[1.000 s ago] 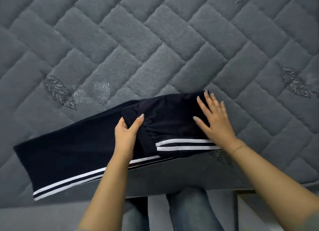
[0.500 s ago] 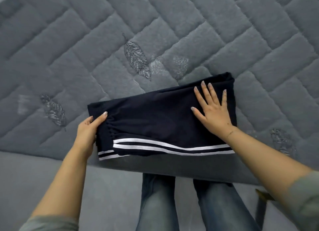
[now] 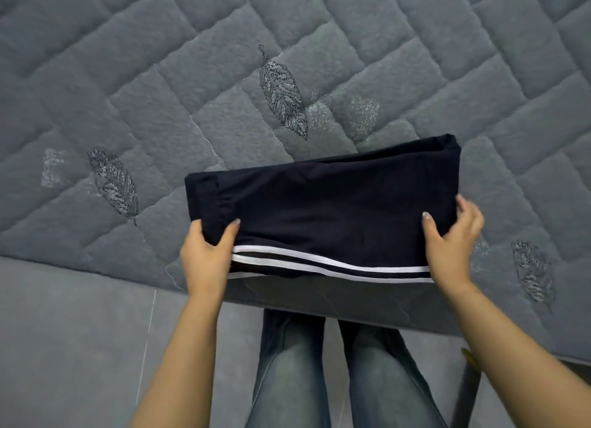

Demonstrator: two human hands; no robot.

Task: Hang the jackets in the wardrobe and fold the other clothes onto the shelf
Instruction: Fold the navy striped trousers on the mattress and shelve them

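Because the folded dark trousers [image 3: 323, 213] lie at the bed's [image 3: 192, 75] near edge, the left hand [image 3: 204, 261] and right hand [image 3: 451, 251] each pinch one short end (thumbs on top), probably to lift the bundle without unfolding it.

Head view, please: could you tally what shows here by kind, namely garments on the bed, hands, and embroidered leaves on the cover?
Folded dark trousers: 1
Hands: 2, left hand, right hand
Embroidered leaves: 3
Total: 6
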